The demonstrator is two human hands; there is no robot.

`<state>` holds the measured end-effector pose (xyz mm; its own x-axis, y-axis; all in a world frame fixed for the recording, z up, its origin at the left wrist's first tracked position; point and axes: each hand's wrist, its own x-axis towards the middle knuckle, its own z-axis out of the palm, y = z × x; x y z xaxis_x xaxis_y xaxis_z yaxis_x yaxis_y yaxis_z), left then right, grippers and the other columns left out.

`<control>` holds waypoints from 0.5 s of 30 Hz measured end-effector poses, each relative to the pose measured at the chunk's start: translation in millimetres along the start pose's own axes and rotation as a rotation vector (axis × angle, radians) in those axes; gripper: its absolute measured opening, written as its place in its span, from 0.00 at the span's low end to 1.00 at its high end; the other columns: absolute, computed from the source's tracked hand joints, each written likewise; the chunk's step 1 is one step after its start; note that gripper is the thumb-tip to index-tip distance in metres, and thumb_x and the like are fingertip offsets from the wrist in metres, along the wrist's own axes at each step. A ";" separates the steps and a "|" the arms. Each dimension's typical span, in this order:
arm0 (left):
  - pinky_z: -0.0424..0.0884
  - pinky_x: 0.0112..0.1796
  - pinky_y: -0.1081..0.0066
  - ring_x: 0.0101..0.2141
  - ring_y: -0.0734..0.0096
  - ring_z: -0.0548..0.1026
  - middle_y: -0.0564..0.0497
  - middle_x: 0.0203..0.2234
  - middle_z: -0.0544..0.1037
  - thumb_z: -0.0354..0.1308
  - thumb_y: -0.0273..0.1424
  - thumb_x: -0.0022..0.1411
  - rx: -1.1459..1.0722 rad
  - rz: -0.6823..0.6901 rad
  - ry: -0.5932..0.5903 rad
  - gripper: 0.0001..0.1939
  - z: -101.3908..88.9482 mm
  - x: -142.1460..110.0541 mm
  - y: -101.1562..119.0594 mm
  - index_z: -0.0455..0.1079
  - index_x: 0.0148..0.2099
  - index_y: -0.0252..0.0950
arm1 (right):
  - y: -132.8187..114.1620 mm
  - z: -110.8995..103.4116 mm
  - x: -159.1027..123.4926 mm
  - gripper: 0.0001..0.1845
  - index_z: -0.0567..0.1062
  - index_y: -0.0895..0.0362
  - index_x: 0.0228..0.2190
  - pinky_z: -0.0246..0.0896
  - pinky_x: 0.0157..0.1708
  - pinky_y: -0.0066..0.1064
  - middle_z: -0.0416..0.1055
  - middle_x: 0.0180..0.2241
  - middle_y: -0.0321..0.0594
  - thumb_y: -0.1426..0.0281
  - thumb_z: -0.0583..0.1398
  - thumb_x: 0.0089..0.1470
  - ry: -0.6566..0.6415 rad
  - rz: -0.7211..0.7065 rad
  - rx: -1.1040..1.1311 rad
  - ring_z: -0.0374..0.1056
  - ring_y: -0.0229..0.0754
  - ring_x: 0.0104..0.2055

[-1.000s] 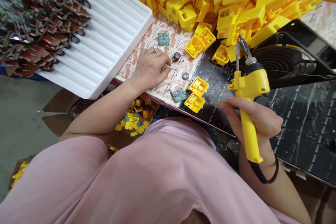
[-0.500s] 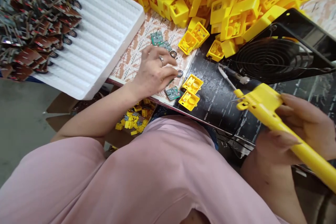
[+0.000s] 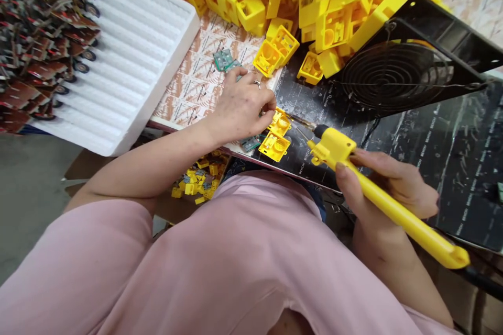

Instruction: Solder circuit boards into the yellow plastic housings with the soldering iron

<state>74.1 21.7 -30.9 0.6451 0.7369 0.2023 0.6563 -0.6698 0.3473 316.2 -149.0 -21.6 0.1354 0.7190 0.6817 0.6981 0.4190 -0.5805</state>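
My left hand (image 3: 247, 107) is closed, its thumb and forefinger pinched at the edge of a small yellow plastic housing (image 3: 280, 121). The small round speaker it was pinching is mostly hidden by the fingers. A second yellow housing (image 3: 275, 146) sits just nearer to me, touching the first. Under the hand a green circuit board (image 3: 250, 143) shows in part, and more green boards (image 3: 223, 59) lie beyond the fingers. My right hand (image 3: 387, 183) is wrapped round a yellow soldering iron (image 3: 377, 196) with a solder feed; its tip reaches the first housing's right side.
A white ridged foam tray (image 3: 157, 52) with many brown boards (image 3: 47, 52) stands at left. Yellow housings (image 3: 251, 10) are heaped at the back. A black fan (image 3: 393, 73) stands at right. Below the table edge, a box holds small yellow parts (image 3: 196, 180).
My right hand has brought the soldering iron leftward to the housing. My left hand has moved from the loose round speakers onto the housing's edge. The view has shifted slightly.
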 end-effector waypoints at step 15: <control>0.60 0.67 0.35 0.54 0.46 0.78 0.49 0.36 0.84 0.56 0.35 0.65 0.068 0.017 -0.070 0.12 -10.9 4.7 6.9 0.80 0.35 0.43 | -7.1 3.3 36.1 0.11 0.76 0.52 0.35 0.71 0.26 0.24 0.83 0.29 0.32 0.72 0.73 0.59 -0.255 -0.293 -0.099 0.80 0.36 0.28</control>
<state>77.4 21.5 -17.6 0.6806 0.7187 0.1420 0.6684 -0.6885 0.2813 313.8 -124.2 5.7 -0.2500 0.6966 0.6724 0.7473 0.5804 -0.3235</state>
